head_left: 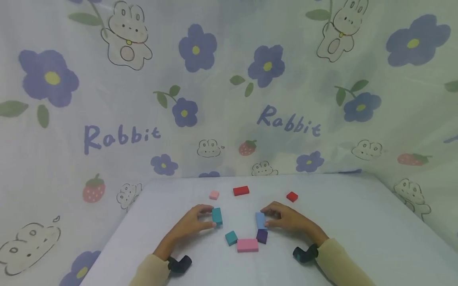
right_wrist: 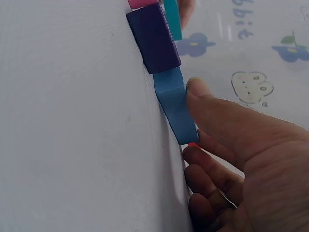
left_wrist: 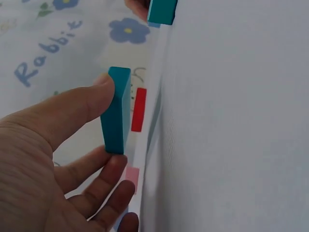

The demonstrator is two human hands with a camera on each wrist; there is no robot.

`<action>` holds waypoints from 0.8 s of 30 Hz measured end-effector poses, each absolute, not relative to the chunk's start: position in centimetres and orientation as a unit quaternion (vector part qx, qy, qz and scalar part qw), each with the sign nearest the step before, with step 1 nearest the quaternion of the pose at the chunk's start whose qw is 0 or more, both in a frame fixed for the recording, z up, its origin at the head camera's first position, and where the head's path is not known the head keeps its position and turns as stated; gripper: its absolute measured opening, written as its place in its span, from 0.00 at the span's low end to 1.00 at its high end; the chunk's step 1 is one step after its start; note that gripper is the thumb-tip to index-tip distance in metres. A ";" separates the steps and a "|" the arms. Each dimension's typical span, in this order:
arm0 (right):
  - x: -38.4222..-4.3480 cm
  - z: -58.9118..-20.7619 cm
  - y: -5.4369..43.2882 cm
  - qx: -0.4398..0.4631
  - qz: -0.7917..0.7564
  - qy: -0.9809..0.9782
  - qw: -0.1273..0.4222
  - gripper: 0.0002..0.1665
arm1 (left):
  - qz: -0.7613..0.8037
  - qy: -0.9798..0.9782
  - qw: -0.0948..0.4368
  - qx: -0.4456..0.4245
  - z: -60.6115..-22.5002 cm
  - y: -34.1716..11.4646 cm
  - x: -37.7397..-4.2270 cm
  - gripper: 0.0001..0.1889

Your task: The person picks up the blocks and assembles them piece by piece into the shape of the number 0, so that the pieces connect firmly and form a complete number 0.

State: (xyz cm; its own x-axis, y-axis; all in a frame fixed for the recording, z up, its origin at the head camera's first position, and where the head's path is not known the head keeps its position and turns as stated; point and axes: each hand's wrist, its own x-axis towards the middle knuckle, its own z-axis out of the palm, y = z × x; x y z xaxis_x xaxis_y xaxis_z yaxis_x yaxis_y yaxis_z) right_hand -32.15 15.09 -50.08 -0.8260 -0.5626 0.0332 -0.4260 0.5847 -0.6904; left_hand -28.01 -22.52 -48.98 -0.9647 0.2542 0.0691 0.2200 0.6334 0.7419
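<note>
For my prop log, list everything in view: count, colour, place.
long teal block: one, teal, centre left
long blue block: one, light blue, centre right
small teal block: one, teal, near left
small purple block: one, purple, near right
long pink block: one, pink, near middle
long red block: one, red, far middle
small pink block: one, pale pink, far left
small red block: one, red, far right
tabletop: one, white, below
patterned cloth: count unclear, mostly white, behind
wrist devices: two, black, at wrists
sleeves: two, beige, forearms
left hand: one, pinching long teal block
right hand: one, pinching long blue block
</note>
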 end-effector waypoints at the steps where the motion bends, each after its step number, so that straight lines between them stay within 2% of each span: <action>1: -32.1 -50.1 15.1 -0.276 -0.362 0.885 0.096 0.27 | 0.406 0.903 0.024 0.135 -48.9 -22.3 -28.0 0.33; 14: -32.4 -50.0 15.3 -0.269 -0.363 0.887 0.094 0.28 | 0.414 0.895 0.030 0.161 -49.0 -20.1 -27.8 0.33; 24: -32.2 -50.0 15.1 -0.278 -0.358 0.887 0.084 0.27 | 0.389 0.909 0.020 0.147 -49.2 -19.4 -27.6 0.31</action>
State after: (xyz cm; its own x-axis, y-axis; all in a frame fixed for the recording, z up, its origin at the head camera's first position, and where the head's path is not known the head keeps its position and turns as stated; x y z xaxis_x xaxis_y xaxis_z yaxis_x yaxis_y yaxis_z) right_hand -32.24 15.09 -49.96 -0.8313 -0.5535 0.0500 -0.4331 0.5888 -0.6825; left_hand -27.61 -19.42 -49.19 -0.9562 0.2822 0.0773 0.2508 0.6545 0.7133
